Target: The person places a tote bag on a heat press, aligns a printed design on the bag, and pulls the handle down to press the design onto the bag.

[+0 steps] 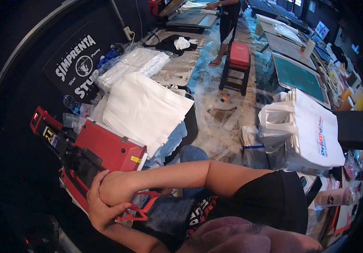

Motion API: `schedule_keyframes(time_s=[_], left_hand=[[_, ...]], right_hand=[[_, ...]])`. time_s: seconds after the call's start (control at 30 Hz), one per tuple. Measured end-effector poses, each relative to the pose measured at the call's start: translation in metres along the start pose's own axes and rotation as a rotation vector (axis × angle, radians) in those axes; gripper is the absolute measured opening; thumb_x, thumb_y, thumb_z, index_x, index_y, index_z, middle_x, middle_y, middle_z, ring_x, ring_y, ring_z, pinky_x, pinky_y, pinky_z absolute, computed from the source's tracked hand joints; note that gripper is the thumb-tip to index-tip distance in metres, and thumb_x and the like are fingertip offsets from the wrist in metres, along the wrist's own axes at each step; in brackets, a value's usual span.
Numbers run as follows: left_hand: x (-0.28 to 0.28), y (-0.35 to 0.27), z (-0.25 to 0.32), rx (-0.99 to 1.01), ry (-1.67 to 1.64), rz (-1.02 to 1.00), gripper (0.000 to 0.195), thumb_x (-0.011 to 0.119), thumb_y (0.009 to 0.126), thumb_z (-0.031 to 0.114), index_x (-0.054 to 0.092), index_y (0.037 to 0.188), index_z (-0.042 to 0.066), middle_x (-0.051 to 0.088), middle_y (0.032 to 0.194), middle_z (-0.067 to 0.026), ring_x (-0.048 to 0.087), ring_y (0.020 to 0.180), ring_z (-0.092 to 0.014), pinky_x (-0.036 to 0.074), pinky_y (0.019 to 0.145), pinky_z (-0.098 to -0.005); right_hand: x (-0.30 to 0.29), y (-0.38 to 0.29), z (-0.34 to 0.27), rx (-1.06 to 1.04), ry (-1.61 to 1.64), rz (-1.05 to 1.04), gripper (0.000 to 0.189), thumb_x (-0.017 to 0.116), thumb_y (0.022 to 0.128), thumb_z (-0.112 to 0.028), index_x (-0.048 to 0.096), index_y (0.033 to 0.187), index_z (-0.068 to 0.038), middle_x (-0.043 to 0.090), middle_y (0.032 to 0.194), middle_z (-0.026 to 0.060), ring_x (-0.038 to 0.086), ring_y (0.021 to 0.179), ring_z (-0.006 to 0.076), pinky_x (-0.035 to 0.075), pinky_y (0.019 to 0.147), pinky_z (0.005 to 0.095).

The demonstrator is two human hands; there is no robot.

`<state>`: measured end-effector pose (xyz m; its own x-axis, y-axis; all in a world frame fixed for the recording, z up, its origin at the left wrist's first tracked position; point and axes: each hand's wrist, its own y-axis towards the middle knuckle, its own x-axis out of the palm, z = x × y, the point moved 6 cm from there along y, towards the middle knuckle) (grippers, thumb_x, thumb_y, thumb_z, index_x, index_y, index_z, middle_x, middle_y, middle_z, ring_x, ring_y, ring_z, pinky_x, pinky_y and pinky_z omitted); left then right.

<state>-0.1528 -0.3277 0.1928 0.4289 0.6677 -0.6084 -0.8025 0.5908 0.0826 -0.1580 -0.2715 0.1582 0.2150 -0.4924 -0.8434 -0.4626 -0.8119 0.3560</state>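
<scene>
A red heat press (108, 142) stands before me on the left, with a lit control box (39, 117). My right arm reaches across to its near side. My left hand (100, 204) wraps around the end of that arm, fingers over the top and thumb underneath. Most of my right hand (115, 187) is hidden there, so its fingers and any hold are unclear. Just below it juts a red metal handle frame (145, 210); I cannot tell whether either hand touches it. Beyond the press, a stack of white fabric sheets or bags (146, 107) lies beside its red cover.
White printed tote bags (315, 129) are stacked at right, near a tumbler (333, 196). Behind the fabric lies a plastic-wrapped white bundle (134, 64). A red-topped stool (240, 53) stands in the aisle; another person (228, 22) works farther back. A screen-printing frame (300, 79) rests at right.
</scene>
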Motion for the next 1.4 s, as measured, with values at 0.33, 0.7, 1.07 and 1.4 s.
schedule_keyframes(time_s=[0.33, 0.7, 1.07, 1.4], left_hand=[[-0.001, 0.001, 0.0, 0.008, 0.013, -0.025, 0.113, 0.09, 0.045, 0.055, 0.052, 0.135, -0.002, 0.063, 0.122, -0.0164, 0.059, 0.116, -0.026, 0.042, 0.104, -0.0387], [-0.004, -0.001, -0.001, 0.063, 0.11, 0.013, 0.108, 0.092, 0.045, 0.053, 0.055, 0.132, 0.0, 0.066, 0.117, -0.0174, 0.064, 0.111, -0.029, 0.047, 0.099, -0.0397], [-0.004, -0.001, -0.004, 0.113, 0.051, 0.025, 0.103, 0.094, 0.047, 0.048, 0.056, 0.13, 0.0, 0.067, 0.113, -0.0175, 0.066, 0.107, -0.029, 0.05, 0.095, -0.0402], [-0.002, 0.0, -0.002, 0.043, 0.063, 0.002, 0.113, 0.092, 0.043, 0.055, 0.053, 0.135, 0.0, 0.066, 0.116, -0.0162, 0.063, 0.111, -0.028, 0.046, 0.099, -0.0394]], right_hand=[[0.0, -0.001, -0.004, -0.02, -0.004, -0.03, 0.02, 0.069, 0.071, -0.024, 0.073, 0.079, -0.005, 0.071, 0.08, 0.0177, 0.069, 0.076, 0.0376, 0.053, 0.067, 0.0489], [0.0, 0.0, -0.002, -0.004, -0.016, -0.035, 0.025, 0.077, 0.065, -0.028, 0.074, 0.08, -0.009, 0.073, 0.085, 0.017, 0.071, 0.082, 0.0376, 0.054, 0.07, 0.0509], [-0.005, -0.003, -0.006, 0.006, -0.039, -0.019, 0.02, 0.069, 0.069, -0.023, 0.071, 0.074, -0.004, 0.07, 0.077, 0.0184, 0.069, 0.072, 0.0376, 0.053, 0.063, 0.0502], [-0.003, -0.003, -0.002, 0.009, -0.022, 0.002, 0.021, 0.071, 0.069, -0.025, 0.073, 0.078, -0.006, 0.072, 0.081, 0.0178, 0.07, 0.078, 0.0376, 0.053, 0.068, 0.0501]])
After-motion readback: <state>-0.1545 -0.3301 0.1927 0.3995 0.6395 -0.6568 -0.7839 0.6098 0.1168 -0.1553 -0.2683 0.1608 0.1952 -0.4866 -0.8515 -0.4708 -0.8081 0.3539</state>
